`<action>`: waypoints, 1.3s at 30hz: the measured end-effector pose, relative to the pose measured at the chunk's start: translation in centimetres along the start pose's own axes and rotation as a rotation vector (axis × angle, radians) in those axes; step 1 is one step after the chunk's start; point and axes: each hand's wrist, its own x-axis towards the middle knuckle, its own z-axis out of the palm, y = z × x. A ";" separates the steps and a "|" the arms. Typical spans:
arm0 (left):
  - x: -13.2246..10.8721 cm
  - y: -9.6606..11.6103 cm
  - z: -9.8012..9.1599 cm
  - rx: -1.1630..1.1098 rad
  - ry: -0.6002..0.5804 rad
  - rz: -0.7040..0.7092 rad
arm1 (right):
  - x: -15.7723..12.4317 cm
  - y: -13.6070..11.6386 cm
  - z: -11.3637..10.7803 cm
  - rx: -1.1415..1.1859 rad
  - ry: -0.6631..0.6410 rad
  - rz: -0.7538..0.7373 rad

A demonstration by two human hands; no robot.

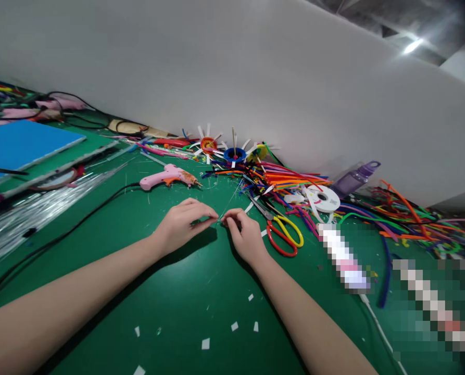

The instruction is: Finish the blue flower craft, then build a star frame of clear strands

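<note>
My left hand (183, 221) and my right hand (243, 234) meet over the green mat (177, 291), fingertips pinched together on a thin wire or strand (229, 200) that runs up and to the right from between them. The strand is very fine and hard to make out. Red and yellow handled scissors (281, 232) lie just right of my right hand. A pink glue gun (167, 176) lies behind my left hand, its black cord trailing left.
A heap of coloured pipe cleaners (294, 182) lies along the white wall, with small paper pinwheels (234, 151), a white tape roll (323, 198) and a purple bottle (353, 178). A blue sheet (17, 143) and silver strands (33, 208) lie left. White paper scraps dot the mat.
</note>
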 end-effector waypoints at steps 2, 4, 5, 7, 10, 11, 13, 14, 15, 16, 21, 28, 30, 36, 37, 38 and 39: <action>0.0 0.0 0.0 -0.005 0.000 -0.006 | 0.0 0.0 0.0 -0.002 -0.001 -0.005; 0.1 0.1 0.0 -0.008 0.004 -0.007 | 0.0 0.0 0.0 -0.001 -0.003 -0.008; 0.1 0.1 0.0 -0.008 0.007 -0.005 | 0.0 0.0 0.0 -0.001 -0.003 -0.008; 0.1 0.2 0.0 -0.006 0.010 0.000 | 0.0 0.0 0.0 -0.003 -0.006 -0.008; 0.1 0.2 0.0 0.000 0.011 0.008 | 0.0 0.0 0.0 -0.014 -0.007 -0.010; 0.1 0.1 0.1 0.003 0.012 0.013 | 0.0 0.0 0.0 -0.021 -0.006 -0.012; 0.0 0.1 0.1 0.007 0.019 0.022 | 0.0 0.0 0.0 -0.041 -0.004 -0.017; 0.0 0.1 0.1 0.007 0.022 0.025 | 0.0 0.0 0.0 -0.051 -0.005 -0.020; 0.0 0.1 0.1 0.008 0.024 0.026 | 0.0 0.0 0.0 -0.060 -0.004 -0.023; 0.0 0.1 0.1 0.006 0.025 0.027 | 0.0 0.0 0.0 -0.066 -0.003 -0.026; 0.1 0.2 0.0 -0.001 0.025 0.022 | 0.0 -0.1 0.0 -0.072 0.001 -0.029; 0.1 0.2 0.0 -0.003 0.020 0.021 | 0.0 -0.1 0.0 -0.061 -0.007 -0.020; 0.1 0.2 0.0 -0.003 0.025 0.022 | 0.0 -0.1 0.0 -0.058 -0.007 -0.016; 0.2 0.4 0.0 -0.005 0.039 0.037 | 0.1 -0.1 0.1 -0.055 0.002 -0.016; 0.2 0.3 0.0 -0.003 0.038 0.037 | 0.0 -0.1 0.1 -0.051 0.002 -0.015; 0.2 0.3 0.0 -0.003 0.039 0.040 | 0.0 0.0 0.1 -0.048 0.002 -0.013; 0.2 0.3 0.0 -0.003 0.039 0.041 | 0.0 0.0 0.1 -0.043 0.002 -0.013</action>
